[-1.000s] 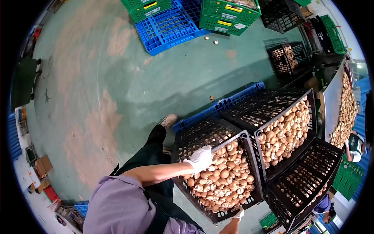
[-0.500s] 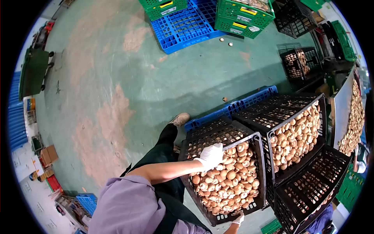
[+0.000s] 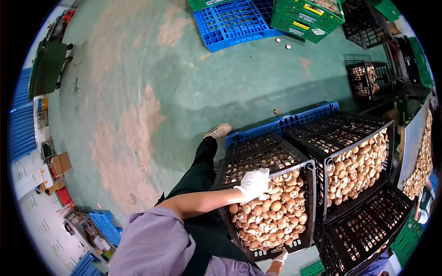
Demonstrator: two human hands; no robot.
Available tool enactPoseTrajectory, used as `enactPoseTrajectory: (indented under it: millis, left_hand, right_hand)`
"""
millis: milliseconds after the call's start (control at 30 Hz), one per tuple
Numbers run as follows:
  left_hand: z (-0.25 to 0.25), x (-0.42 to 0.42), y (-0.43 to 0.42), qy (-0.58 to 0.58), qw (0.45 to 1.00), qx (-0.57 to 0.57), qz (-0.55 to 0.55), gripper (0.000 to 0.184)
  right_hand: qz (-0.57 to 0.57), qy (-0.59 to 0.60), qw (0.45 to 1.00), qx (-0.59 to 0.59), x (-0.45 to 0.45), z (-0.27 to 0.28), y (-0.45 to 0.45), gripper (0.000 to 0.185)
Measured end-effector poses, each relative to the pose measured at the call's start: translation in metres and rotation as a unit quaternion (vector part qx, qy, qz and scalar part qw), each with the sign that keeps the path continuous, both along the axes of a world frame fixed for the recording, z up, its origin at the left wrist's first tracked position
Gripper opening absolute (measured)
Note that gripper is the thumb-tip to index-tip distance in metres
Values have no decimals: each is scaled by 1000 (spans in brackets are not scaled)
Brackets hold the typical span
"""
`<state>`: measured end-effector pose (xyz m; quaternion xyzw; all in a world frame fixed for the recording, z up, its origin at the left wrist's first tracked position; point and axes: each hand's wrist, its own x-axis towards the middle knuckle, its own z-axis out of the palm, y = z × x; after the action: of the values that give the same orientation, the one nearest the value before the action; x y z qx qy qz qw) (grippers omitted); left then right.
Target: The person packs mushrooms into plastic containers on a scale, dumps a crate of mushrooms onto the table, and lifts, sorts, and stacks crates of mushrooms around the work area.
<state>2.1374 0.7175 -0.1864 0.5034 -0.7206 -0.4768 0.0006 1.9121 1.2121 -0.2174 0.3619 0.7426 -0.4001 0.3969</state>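
Note:
A black plastic crate point(image 3: 311, 207) full of brown mushrooms point(image 3: 271, 209) stands in front of me. My left hand point(image 3: 254, 185), in a white glove, is closed on the crate's upper left rim. At the crate's lower edge, my right hand point(image 3: 280, 256), also gloved, is closed on the rim; its fingers are partly hidden. Right beside this crate is a second black crate point(image 3: 328, 184) of mushrooms. Another black crate point(image 3: 368, 230) sits lower right, with mushrooms showing through its slots.
Under the crates lies a blue pallet point(image 3: 299, 117). Farther off are another blue pallet point(image 3: 225, 25) and stacked green crates point(image 3: 304, 18). A few loose mushrooms point(image 3: 276, 111) lie on the green floor. At right, a metal table point(image 3: 414, 142) carries mushrooms, with a co-worker point(image 3: 424, 204) beside it.
My view has shifted a little, so most things appear farther right. Both hands keep their places on the crate, which shows no clear movement against its neighbours.

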Motion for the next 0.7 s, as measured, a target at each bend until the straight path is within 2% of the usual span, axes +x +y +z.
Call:
enactPoseTrajectory:
  millis: [33, 100, 233, 367, 467, 500, 533, 600, 633, 700]
  left_hand:
    - [0, -1, 1, -13, 1000, 10, 4, 29]
    - [2, -1, 1, -14, 1000, 18, 1, 29]
    - [13, -3, -5, -35, 999, 21, -1, 27]
    - [25, -3, -11, -56, 998, 35, -11, 26]
    - [11, -3, -2, -62, 998, 16, -2, 28]
    - [12, -7, 0, -64, 998, 11, 7, 29]
    - [13, -6, 0, -49, 998, -13, 23, 28]
    - [13, -9, -4, -88, 996, 29, -2, 28]
    - [19, -11, -9, -92, 994, 60, -6, 28]
    - [15, -12, -7, -104, 994, 43, -2, 27]
  right_hand:
    - [17, -21, 999, -24, -2, 3, -6, 15]
    - [-2, -13, 1000, 25, 2, 7, -17, 13]
    - [31, -7, 999, -6, -1, 9, -19, 13]
    - [10, -22, 999, 26, -7, 15, -30, 13]
    - [3, -41, 999, 10, -5, 19, -37, 12]
    - [9, -38, 999, 14, -5, 22, -39, 16]
    - [16, -31, 999, 24, -4, 17, -40, 16]
    - [10, -6, 997, 77, -3, 12, -37, 14]
    - [22, 3, 999, 34, -2, 13, -37, 13]
    - [-24, -20, 999, 22, -3, 18, -41, 13]
